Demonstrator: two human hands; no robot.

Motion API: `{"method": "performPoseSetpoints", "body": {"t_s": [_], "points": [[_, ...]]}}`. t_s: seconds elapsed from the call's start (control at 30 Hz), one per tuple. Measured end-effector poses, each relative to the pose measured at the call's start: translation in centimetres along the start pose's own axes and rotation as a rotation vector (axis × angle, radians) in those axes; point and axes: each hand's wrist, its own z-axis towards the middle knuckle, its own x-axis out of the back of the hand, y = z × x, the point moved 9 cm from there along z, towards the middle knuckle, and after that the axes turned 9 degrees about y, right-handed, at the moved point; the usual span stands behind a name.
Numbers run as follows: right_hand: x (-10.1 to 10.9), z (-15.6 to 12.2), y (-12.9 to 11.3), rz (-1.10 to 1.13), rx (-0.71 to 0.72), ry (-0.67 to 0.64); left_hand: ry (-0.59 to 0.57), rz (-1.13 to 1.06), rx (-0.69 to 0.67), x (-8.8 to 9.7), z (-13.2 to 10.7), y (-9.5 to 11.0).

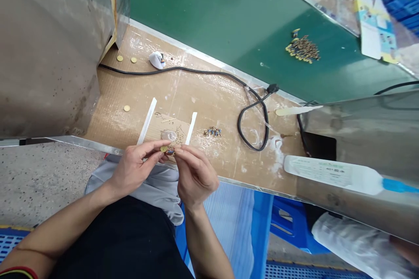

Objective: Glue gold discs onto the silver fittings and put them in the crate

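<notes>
My left hand (135,168) pinches a small round brass disc (163,149) between thumb and forefinger at the near edge of the cardboard-covered bench (209,100). My right hand (194,172) meets it from the right, its fingertips closed on a tiny blue part (170,151) pressed against the disc. Just beyond the fingers lie a small clear bag (169,135), loose thin pins (168,119) and two white strips (147,120) (191,128). A little cluster of blue-and-brass parts (213,131) sits to the right of the strips.
A black cable (252,113) loops across the bench. Spare brass discs (126,108) lie at the left near a metal housing (49,48). A heap of finished parts (303,48) rests on the green conveyor belt (229,17). A white glue tube (337,174) lies at the right.
</notes>
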Motion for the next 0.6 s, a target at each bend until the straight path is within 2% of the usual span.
{"method": "performPoseSetpoints", "body": {"t_s": [0.6], "points": [[-0.5,0.0,0.0,0.070,0.032,-0.061,-0.015,0.070,-0.047,-0.5,-0.4,1.4]]}}
